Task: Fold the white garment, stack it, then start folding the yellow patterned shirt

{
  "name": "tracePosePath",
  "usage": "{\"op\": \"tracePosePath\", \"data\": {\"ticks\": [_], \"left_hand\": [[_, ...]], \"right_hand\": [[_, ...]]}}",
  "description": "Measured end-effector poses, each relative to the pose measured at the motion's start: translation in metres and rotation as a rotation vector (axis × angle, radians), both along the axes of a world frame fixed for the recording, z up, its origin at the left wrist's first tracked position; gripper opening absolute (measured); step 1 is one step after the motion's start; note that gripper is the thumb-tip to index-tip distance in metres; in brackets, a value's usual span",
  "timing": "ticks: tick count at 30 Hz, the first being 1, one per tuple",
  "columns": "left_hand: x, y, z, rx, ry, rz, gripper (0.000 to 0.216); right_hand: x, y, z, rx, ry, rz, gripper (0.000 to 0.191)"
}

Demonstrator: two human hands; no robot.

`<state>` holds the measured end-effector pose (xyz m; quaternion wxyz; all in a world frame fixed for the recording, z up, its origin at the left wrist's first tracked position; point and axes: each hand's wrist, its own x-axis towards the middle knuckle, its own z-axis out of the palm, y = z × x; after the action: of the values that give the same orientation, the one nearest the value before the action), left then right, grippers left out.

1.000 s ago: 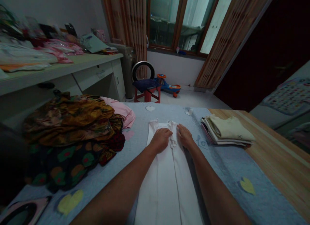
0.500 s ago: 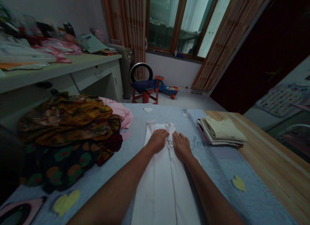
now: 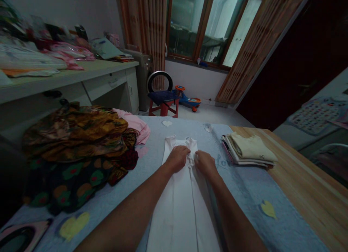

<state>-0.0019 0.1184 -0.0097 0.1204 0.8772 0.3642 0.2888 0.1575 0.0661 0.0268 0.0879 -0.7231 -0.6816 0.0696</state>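
Note:
A long white garment [image 3: 182, 208] lies lengthwise in front of me, folded narrow, with ruffled trim near its far end. My left hand [image 3: 177, 158] rests on its upper part, fingers curled and closed at the ruffle. On the right edge of the garment, my right hand [image 3: 206, 163] has its fingers bent in a pinch on the white fabric. The fingertips of both hands are partly hidden. Beneath everything is a light blue cover [image 3: 236, 205] printed with hearts and lettering.
To the left sits a heap of patterned clothes [image 3: 78, 136] beside a pink cloth [image 3: 137, 125]. A stack of folded clothes [image 3: 251, 148] is at right, by a bare wooden strip [image 3: 310, 176]. Beyond are a desk [image 3: 108, 69], a red stool [image 3: 164, 109] and a ride-on toy [image 3: 189, 100].
My right hand has gone from lying flat with fingers spread to bent fingers gripping the garment's right edge. My left hand stays in place. The view has shifted slightly.

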Motion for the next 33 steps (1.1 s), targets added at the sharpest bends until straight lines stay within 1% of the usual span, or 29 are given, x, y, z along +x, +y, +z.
{"op": "tracePosePath", "data": {"ticks": [3, 5, 7, 11, 13, 15, 17, 19, 21, 23, 25, 28, 33], "left_hand": [[-0.001, 0.003, -0.002, -0.052, -0.069, -0.021, 0.036], [-0.002, 0.006, -0.003, -0.127, -0.160, -0.024, 0.036], [-0.004, 0.009, -0.003, -0.218, -0.294, -0.010, 0.035], [-0.008, 0.012, 0.002, -0.368, -0.556, 0.032, 0.033], [-0.012, 0.014, 0.005, -0.373, -0.629, 0.072, 0.032], [-0.018, 0.018, 0.010, -0.312, -0.656, 0.171, 0.030], [-0.029, 0.024, 0.014, -0.225, -0.633, 0.336, 0.029], [-0.041, 0.029, 0.018, -0.159, -0.551, 0.508, 0.030], [-0.051, 0.033, 0.020, -0.128, -0.408, 0.601, 0.031], [-0.057, 0.035, 0.019, -0.124, -0.233, 0.602, 0.031], [-0.057, 0.034, 0.015, -0.127, -0.085, 0.555, 0.031], [-0.053, 0.031, 0.009, -0.109, 0.051, 0.494, 0.030], [-0.051, 0.029, 0.004, -0.063, 0.154, 0.458, 0.028]], "right_hand": [[-0.013, 0.012, 0.003, 0.177, 0.222, -0.041, 0.036], [-0.023, 0.016, -0.002, 0.272, 0.364, -0.067, 0.035], [-0.031, 0.016, -0.011, 0.337, 0.471, -0.080, 0.032], [-0.039, 0.010, -0.029, 0.424, 0.533, -0.019, 0.029], [-0.040, 0.008, -0.032, 0.446, 0.524, 0.019, 0.030], [-0.041, 0.007, -0.031, 0.458, 0.518, 0.047, 0.031], [-0.041, 0.007, -0.029, 0.459, 0.512, 0.056, 0.031], [-0.041, 0.007, -0.027, 0.449, 0.495, 0.048, 0.032], [-0.041, 0.007, -0.025, 0.438, 0.451, 0.044, 0.032], [-0.042, 0.006, -0.022, 0.427, 0.375, 0.058, 0.030], [-0.046, 0.003, -0.019, 0.402, 0.282, 0.082, 0.026], [-0.054, -0.004, -0.012, 0.322, 0.148, 0.124, 0.018], [-0.070, -0.012, -0.001, 0.215, 0.022, 0.141, 0.031]]}}
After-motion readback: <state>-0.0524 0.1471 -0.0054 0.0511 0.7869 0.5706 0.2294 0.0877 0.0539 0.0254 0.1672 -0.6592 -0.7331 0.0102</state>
